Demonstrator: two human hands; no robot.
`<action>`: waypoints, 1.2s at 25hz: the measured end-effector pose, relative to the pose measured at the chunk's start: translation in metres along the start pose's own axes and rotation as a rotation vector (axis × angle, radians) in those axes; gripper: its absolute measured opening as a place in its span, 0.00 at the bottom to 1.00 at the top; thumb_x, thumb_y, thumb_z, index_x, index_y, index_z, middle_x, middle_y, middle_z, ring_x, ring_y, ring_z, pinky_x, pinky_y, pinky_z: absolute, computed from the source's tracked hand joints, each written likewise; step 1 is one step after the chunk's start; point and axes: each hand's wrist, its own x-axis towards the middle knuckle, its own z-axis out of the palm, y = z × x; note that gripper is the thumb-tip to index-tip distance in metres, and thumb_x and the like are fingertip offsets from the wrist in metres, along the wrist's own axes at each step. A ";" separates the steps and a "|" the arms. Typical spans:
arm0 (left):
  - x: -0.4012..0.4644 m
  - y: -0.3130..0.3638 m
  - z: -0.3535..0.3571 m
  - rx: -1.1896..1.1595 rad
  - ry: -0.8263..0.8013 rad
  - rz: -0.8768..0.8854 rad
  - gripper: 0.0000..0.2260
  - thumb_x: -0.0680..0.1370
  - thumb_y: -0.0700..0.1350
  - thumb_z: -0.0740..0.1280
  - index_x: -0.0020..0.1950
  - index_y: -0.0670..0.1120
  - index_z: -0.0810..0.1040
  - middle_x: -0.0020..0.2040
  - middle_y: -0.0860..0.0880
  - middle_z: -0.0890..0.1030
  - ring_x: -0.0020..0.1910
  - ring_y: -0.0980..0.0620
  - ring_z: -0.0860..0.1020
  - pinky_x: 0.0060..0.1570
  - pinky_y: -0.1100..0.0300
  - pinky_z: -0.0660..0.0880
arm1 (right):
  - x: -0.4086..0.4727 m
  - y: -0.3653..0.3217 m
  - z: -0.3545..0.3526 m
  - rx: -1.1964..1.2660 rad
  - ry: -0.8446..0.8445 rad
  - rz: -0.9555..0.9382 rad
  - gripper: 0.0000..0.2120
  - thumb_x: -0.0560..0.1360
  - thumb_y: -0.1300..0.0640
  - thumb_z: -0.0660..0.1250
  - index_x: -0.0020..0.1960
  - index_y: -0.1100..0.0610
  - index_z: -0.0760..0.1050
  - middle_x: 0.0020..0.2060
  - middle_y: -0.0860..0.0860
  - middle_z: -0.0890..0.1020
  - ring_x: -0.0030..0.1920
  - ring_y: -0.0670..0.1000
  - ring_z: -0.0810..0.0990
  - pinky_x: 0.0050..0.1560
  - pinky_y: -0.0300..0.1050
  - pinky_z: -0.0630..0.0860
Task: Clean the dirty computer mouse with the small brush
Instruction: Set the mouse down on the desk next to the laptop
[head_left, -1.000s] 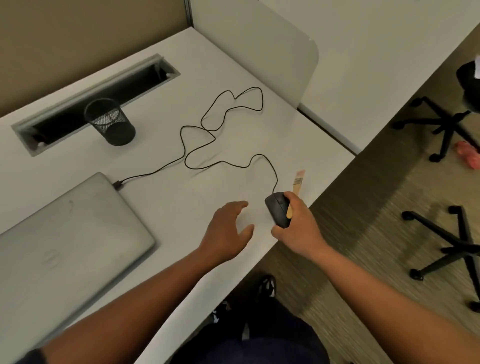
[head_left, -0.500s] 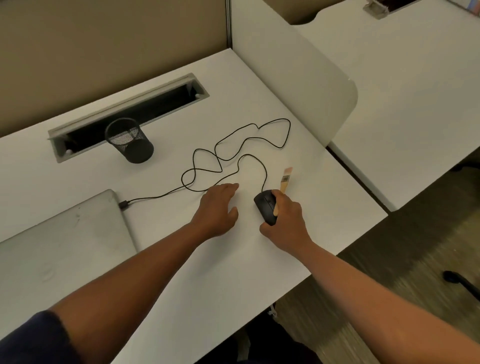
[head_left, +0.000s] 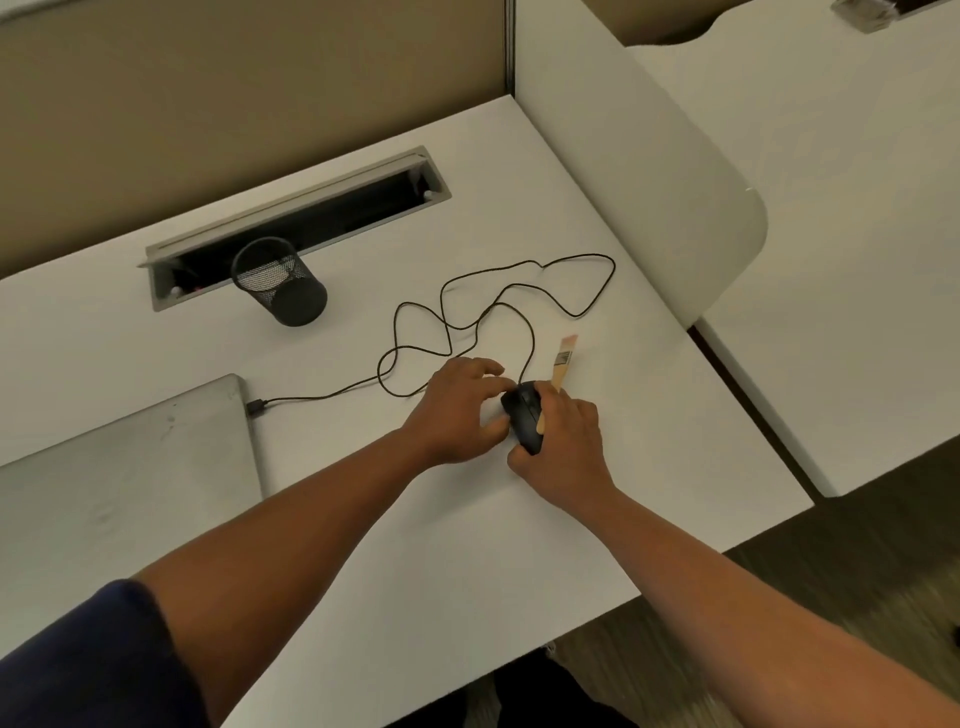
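On the smooth white desk, the right hand curls around a matte black, rounded computer mouse and also pins the pale wooden handle of a small flat brush against it; the brush's bristle end points away from the person. The left hand reaches in from the other side, its fingertips touching the mouse's front and side. A thin black cable loops loosely across the desk to a closed, dull grey laptop. A black wire-mesh cylindrical cup stands beside a rectangular metal-rimmed cable slot.
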 end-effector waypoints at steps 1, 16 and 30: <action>0.000 0.001 0.001 -0.006 0.004 0.001 0.22 0.78 0.49 0.75 0.72 0.50 0.81 0.73 0.48 0.77 0.74 0.46 0.69 0.72 0.52 0.62 | 0.001 0.000 -0.001 0.001 -0.011 -0.003 0.35 0.68 0.54 0.76 0.74 0.56 0.69 0.64 0.53 0.79 0.62 0.59 0.74 0.63 0.50 0.71; -0.047 -0.029 -0.030 -0.124 0.066 -0.077 0.19 0.80 0.47 0.74 0.71 0.48 0.81 0.69 0.50 0.78 0.67 0.53 0.76 0.67 0.62 0.70 | 0.002 -0.028 -0.016 0.140 0.144 -0.139 0.22 0.83 0.60 0.55 0.75 0.56 0.72 0.54 0.51 0.84 0.57 0.56 0.75 0.59 0.55 0.72; -0.138 -0.167 -0.097 -0.245 0.158 -0.312 0.12 0.80 0.44 0.73 0.63 0.51 0.83 0.60 0.55 0.82 0.56 0.55 0.78 0.56 0.58 0.74 | 0.061 -0.178 0.037 0.202 0.154 -0.318 0.07 0.84 0.58 0.65 0.59 0.57 0.79 0.38 0.52 0.82 0.40 0.58 0.78 0.43 0.57 0.76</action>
